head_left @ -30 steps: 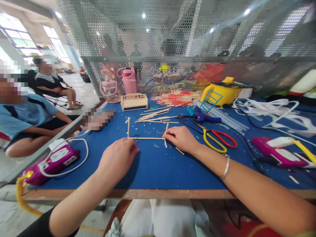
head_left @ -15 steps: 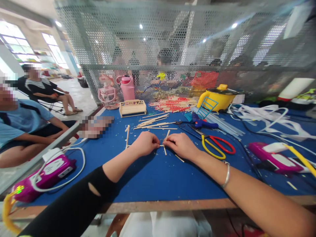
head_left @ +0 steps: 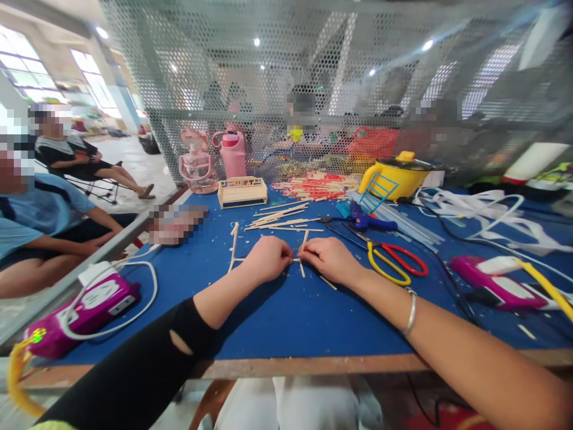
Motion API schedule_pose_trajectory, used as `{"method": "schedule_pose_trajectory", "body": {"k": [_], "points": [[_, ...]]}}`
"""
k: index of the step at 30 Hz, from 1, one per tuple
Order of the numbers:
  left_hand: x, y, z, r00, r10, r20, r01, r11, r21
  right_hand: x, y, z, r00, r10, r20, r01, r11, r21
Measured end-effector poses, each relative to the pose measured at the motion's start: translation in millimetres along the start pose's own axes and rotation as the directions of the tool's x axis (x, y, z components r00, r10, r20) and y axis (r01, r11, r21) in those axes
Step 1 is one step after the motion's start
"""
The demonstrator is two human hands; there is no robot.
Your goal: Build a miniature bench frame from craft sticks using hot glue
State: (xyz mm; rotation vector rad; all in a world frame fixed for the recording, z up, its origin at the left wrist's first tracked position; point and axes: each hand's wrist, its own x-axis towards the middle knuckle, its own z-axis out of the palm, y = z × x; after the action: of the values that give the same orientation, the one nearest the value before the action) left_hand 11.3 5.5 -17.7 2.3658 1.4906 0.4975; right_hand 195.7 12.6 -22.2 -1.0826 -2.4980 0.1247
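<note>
A frame of thin wooden sticks lies low over the blue tabletop, two uprights joined by a crossbar. Its left upright (head_left: 234, 243) stands out past my left hand (head_left: 269, 260), whose fingers are pinched on the crossbar near its right end. My right hand (head_left: 329, 258) is closed on the right upright stick (head_left: 303, 270) where it meets the crossbar; fingertips partly hide that joint. Just beyond the hands is a pile of loose wooden sticks (head_left: 282, 218). One thin stick (head_left: 329, 282) lies beneath my right hand.
Red-and-yellow scissors (head_left: 397, 263) and a blue glue gun (head_left: 369, 220) lie to the right. Behind are a small wooden model bench (head_left: 242, 194), red-tipped sticks (head_left: 313, 185), pink bottles (head_left: 233, 155) and a yellow pot (head_left: 398, 179). Purple power strips (head_left: 85, 313) flank both sides. A person sits left.
The view has shifted slightly. Both hands keep their pinch on the stick frame, and more of the crossbar shows left of my left hand.
</note>
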Motion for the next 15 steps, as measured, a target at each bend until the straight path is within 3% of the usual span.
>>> {"method": "schedule_pose_trajectory", "body": {"k": [4,9,15], "points": [[-1,0,-0.2,1.000,0.001,0.003,-0.001,1.000,-0.010,-3,1,-1,1.000,0.024,-0.010,-0.022,0.995,0.100],[-1,0,-1.2,1.000,0.009,-0.003,-0.010,1.000,-0.022,-10,1,-9,0.988,0.151,-0.030,-0.140,0.960,0.244],[-2,1,-1.4,1.000,0.013,-0.007,-0.013,1.000,-0.028,-8,0,-10,0.994,0.097,-0.059,-0.075,0.954,0.291]]}}
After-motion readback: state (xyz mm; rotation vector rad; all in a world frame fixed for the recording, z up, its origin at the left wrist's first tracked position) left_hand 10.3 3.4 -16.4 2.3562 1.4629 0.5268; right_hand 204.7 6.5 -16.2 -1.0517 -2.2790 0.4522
